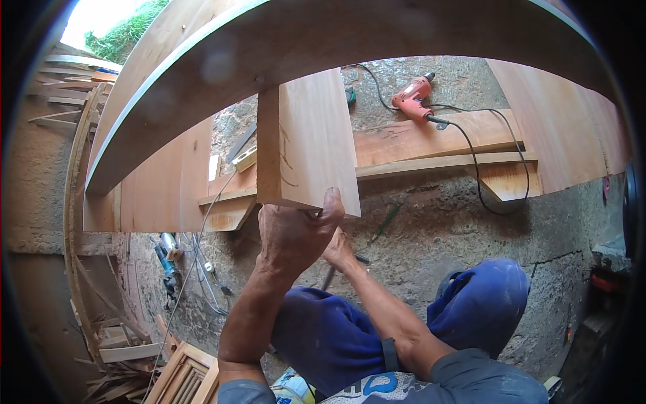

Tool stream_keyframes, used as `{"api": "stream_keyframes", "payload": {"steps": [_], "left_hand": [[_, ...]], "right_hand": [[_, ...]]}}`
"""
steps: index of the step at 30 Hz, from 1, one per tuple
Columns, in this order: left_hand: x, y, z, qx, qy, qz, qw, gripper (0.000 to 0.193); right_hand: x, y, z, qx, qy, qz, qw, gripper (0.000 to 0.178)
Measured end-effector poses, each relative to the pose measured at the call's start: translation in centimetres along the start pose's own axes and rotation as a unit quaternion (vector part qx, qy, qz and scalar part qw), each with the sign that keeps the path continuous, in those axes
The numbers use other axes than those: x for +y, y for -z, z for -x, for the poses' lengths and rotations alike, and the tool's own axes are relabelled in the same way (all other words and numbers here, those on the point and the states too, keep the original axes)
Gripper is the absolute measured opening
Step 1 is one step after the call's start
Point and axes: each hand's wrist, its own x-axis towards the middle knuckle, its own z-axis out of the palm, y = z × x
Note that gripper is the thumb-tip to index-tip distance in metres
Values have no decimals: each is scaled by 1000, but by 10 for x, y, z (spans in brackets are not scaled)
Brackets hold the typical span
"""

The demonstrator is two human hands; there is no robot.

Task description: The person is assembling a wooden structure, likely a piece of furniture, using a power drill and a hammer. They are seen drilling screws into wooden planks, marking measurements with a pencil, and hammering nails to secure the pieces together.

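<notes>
My left hand [296,236] is closed on the near end of a thick wooden board [313,141], its thumb lying along the broad face. Pencil-like scribbles mark that face, and the far end meets the dark underside of a large curved wooden piece [377,30]. Just behind and below is my right hand [340,252], close to the board's end; its fingers are largely hidden, so I cannot tell what they hold. A dark, handle-like tool [329,277] shows beside my right wrist, partly covered by it.
Beyond the board, a red corded drill [414,97] rests near a wooden crosspiece [437,138], its black cable looping down. A wide panel [565,128] stands right. A teal power tool [167,266] lies on the floor left, near cables. Scrap wood [124,337] is piled against the wall.
</notes>
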Motion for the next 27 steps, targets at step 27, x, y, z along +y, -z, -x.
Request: {"api": "stream_keyframes", "payload": {"steps": [27], "left_hand": [[-13,45,28,-95,69,64,991,46]], "right_hand": [[43,229,-64,-463,0,573,677,48]]}}
